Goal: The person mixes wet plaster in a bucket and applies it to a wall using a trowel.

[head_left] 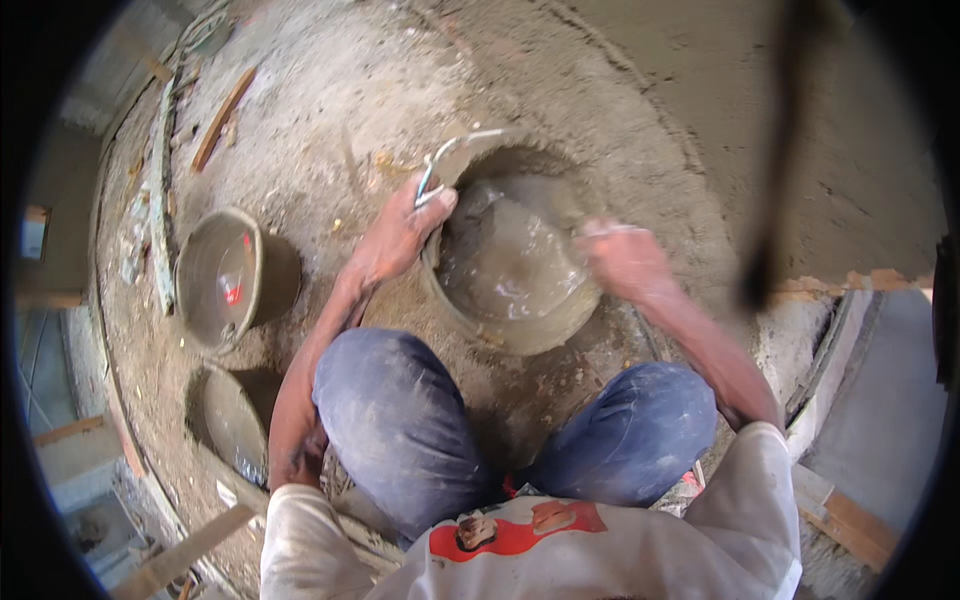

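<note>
Between my knees and the wall stands a bucket [515,335] of wet grey mortar [510,255]. My left hand [425,215] is closed on the bucket's left rim, its thumb over the edge. The raised wire handle [450,142], white and blue, runs down to that same hand. At the right rim my right hand [625,260] is curled like a fist and blurred by motion. Whatever it holds, if anything, cannot be made out. The mortar's surface is wet, shiny and uneven.
To my left stand a bucket [282,275] of murky water with something red in it and another bucket [225,420] with grey liquid. Wooden strips [222,120] lie on the dusty floor [330,90] beyond. A dark blurred thing [785,150] hangs at upper right.
</note>
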Available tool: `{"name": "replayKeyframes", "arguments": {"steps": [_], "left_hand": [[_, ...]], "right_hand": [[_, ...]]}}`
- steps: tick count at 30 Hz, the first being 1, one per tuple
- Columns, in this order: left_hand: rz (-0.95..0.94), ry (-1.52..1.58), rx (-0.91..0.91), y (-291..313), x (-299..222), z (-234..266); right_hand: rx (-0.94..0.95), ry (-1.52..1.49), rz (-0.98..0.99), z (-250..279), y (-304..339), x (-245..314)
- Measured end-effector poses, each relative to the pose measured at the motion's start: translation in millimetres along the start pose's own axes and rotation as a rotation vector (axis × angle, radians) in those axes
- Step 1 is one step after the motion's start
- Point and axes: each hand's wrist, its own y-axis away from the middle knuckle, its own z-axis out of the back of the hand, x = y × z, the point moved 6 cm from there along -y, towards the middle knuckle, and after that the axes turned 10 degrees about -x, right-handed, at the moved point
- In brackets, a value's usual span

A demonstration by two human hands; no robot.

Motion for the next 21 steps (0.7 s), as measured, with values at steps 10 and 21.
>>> {"name": "replayKeyframes", "arguments": {"steps": [10, 21], "left_hand": [[0.010, 0.005, 0.028, 8, 15, -5], [-0.075, -0.011, 0.023, 22, -6, -1]], "right_hand": [[0.168, -0.328, 0.275, -23, 9, 75], [0.033, -0.012, 0.131, 4, -31, 11]]}}
